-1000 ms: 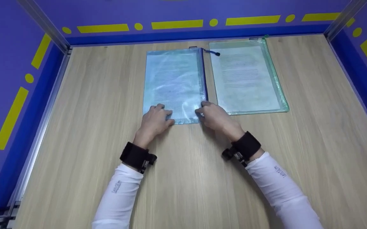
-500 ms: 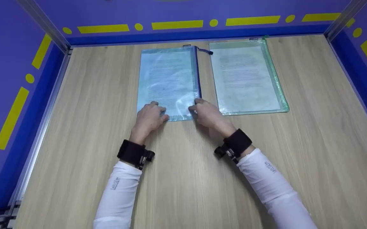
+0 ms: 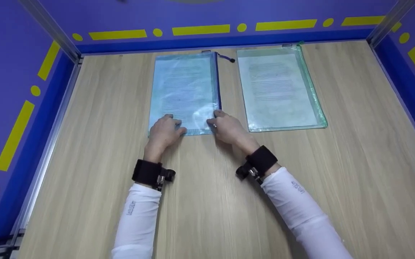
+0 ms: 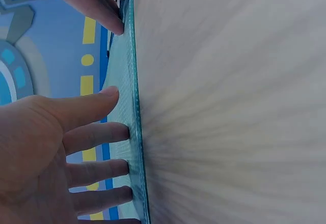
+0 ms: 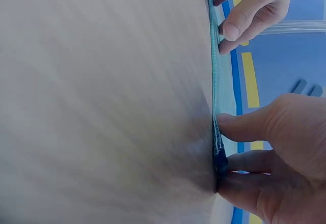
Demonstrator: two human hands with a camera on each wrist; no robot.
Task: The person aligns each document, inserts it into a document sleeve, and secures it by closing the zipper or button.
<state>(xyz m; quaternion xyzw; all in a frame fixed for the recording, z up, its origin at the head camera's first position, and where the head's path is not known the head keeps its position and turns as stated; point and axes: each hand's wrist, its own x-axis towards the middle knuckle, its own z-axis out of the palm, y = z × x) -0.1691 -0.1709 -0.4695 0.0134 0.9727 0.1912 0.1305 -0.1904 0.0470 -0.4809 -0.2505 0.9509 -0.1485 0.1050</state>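
Note:
A translucent blue zip folder [image 3: 187,86] with a printed sheet inside lies flat on the table. My left hand [image 3: 165,130] rests on its near left corner; the left wrist view shows the straight, spread fingertips [image 4: 121,131] touching the folder. My right hand [image 3: 229,128] is at the near right corner. In the right wrist view its thumb [image 5: 244,126] rests on the folder, while the other fingers touch beside the dark blue zipper end [image 5: 220,160]. To the right lies a translucent green zip folder [image 3: 277,90], also with a printed sheet, untouched by either hand.
The wooden table [image 3: 200,208] is bounded by a blue back wall [image 3: 207,14] with yellow marks, plus similar side walls. A dark blue zipper pull [image 3: 227,58] sticks out toward the green folder. Metal rails [image 3: 54,136] line the left edge.
Both hands and the blue folder have slid left and slightly away from me, widening the gap to the green folder. The green folder has stayed in place.

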